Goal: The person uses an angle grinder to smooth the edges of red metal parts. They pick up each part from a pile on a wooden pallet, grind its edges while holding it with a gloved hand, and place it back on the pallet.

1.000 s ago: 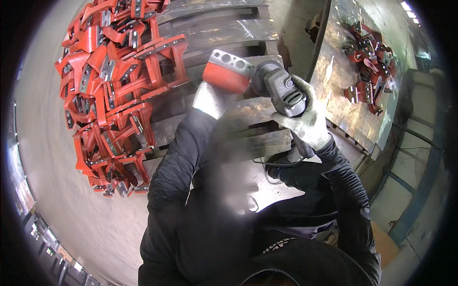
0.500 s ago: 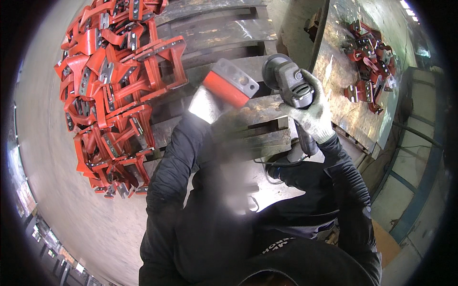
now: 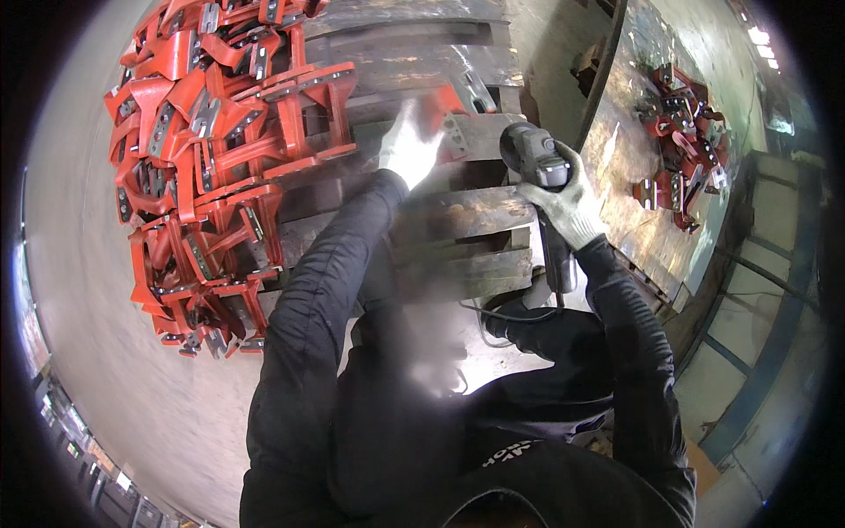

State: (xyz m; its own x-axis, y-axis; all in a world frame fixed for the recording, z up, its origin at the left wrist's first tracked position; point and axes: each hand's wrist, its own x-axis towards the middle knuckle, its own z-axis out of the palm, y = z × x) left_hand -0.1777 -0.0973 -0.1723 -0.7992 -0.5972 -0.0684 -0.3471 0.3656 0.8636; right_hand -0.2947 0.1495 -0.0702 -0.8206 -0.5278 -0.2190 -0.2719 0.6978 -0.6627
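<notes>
My left hand (image 3: 410,148), in a white work glove, is closed on a red metal bracket (image 3: 451,99) over the pallet. The bracket is turned so that a bare grey face with holes shows beside my fingers; glare and motion blur soften both. In a grey-white glove, my right hand (image 3: 570,204) grips an angle grinder (image 3: 539,158) round its head. The grinder's disc points up and left, and its dark body hangs down below my palm, with a cord running from it. A gap separates the grinder from the bracket.
A big heap of red metal brackets (image 3: 198,158) is stacked at the left. Under my hands lies a worn wooden pallet (image 3: 458,216). At the right, a scuffed board (image 3: 616,167) bears a smaller pile of dark red brackets (image 3: 687,145). The grinder's cord (image 3: 506,319) loops near my leg.
My left hand has moved away from me and slightly right with the bracket, which has turned over. My right hand and the grinder have shifted slightly, and the view has moved a little.
</notes>
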